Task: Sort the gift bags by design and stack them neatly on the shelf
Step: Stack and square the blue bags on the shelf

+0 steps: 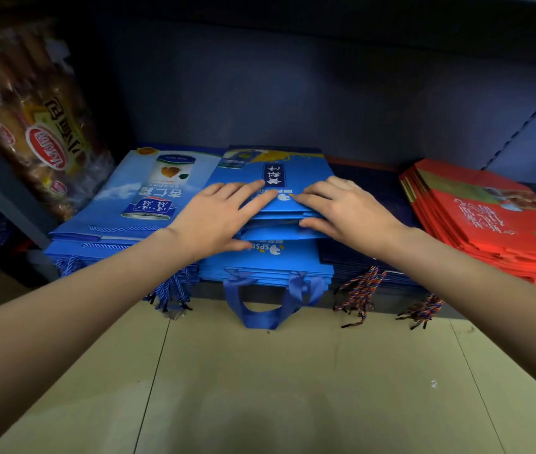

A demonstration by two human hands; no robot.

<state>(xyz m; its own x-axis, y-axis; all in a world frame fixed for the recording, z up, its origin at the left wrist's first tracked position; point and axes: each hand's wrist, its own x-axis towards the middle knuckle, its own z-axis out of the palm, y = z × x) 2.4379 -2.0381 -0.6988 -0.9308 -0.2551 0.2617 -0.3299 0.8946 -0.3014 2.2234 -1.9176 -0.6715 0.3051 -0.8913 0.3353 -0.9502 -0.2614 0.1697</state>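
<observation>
A low dark shelf (293,103) holds flat stacks of gift bags side by side. The middle stack of plain blue gift bags (270,260) is the landmark, its ribbon handles (266,309) drooping over the shelf's front edge. Just left of it lies a stack of blue bags printed with a drink can (129,204); to its right a dark navy stack (358,257), and beyond that a red stack (489,224). A packet of small breads (30,126) leans at the far left. On top of the middle stack, the top blue bag (273,178) sits pushed back. The left hand (217,217) and right hand (345,211) both grip its near edge, fingers flat on top, thumbs tucked beneath.
</observation>
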